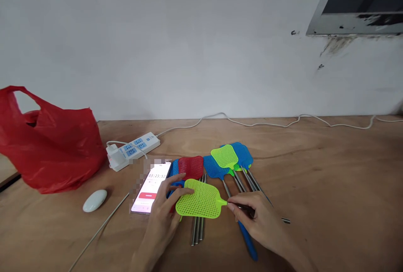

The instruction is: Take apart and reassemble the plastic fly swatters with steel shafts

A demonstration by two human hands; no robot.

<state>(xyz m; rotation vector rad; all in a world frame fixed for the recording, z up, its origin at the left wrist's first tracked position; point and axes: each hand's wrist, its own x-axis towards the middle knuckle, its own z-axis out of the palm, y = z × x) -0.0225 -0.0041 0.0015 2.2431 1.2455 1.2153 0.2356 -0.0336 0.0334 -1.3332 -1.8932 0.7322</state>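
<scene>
My left hand [163, 209] grips the far edge of a lime-green fly swatter head [201, 200], thumb and fingers on its mesh. At the head's narrow neck, my right hand [258, 219] pinches a metal rod [245, 209]; whether the neck sits inside the rod cannot be made out. Loose metal rods [197, 231] lie beneath the swatter head. Behind my left hand are a red swatter head [192, 166] and blue ones, partly covered. Past my right hand lies a pile of swatters with a lime-green head [224, 156], a blue head [214, 167] and a blue handle [248, 241].
A lit phone [150, 188] showing a timer lies left of my left hand. Farther left are a white power strip [134, 151], a white computer mouse [95, 200], a cable [100, 230] and a red plastic bag [53, 150]. A wall [195, 53] borders the wooden table [340, 205].
</scene>
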